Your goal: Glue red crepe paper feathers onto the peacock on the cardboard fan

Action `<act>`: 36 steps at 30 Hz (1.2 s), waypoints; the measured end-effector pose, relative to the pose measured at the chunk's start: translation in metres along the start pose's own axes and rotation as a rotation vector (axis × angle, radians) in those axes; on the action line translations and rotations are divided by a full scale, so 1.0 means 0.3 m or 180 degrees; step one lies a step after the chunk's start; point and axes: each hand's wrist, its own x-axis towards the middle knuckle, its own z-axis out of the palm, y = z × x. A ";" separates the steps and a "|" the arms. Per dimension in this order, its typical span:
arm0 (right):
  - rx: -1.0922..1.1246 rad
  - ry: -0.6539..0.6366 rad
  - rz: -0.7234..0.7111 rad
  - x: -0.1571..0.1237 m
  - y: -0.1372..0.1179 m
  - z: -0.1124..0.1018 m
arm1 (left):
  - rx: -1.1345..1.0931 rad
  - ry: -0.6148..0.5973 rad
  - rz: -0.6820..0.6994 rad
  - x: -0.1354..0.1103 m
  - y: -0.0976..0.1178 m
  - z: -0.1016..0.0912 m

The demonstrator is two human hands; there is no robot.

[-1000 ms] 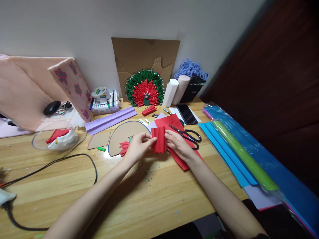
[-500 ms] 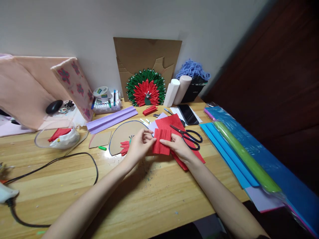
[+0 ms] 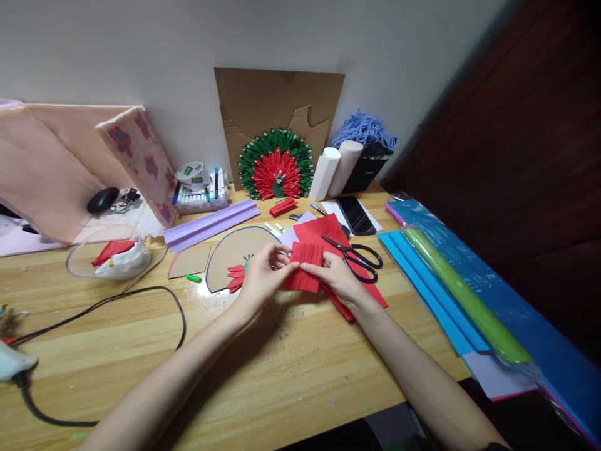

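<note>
Between my two hands is a small creased piece of red crepe paper [image 3: 307, 254], held up above the table. My left hand [image 3: 267, 272] pinches its left side, thumb on the front face. On its right side, my right hand [image 3: 340, 279] grips it, with the thumb laid across the front and the fingers behind. Larger red paper [image 3: 314, 230] lies under and beyond my right hand, with black-handled scissors [image 3: 359, 260] resting on it. Partly behind my left hand lies a rounded cardboard piece [image 3: 225, 257] with red paper petals [image 3: 236, 277] on it.
A red and green peacock craft [image 3: 277, 172] leans against upright cardboard [image 3: 282, 94]. Rolled blue and green papers [image 3: 469, 294] line the right edge. A black cable [image 3: 141, 291], a clear bowl [image 3: 77, 266], a purple paper strip [image 3: 211, 227] and a phone [image 3: 355, 215] surround the work area.
My left thumb has shifted slightly right across the red crepe paper, closer to my right thumb. Both hands keep hold of it, and the things on the table stay put.
</note>
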 end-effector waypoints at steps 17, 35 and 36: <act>-0.0567 0.0286 -0.0031 0.005 0.007 0.005 | 0.0278 -0.0154 -0.0382 -0.006 -0.004 0.012; -0.0698 0.0400 -0.0217 0.010 0.017 -0.009 | 0.0078 0.0054 -0.0251 -0.002 0.018 0.010; -0.0692 0.0383 -0.0211 0.010 0.017 -0.010 | 0.0187 0.0037 -0.0212 -0.003 0.021 0.008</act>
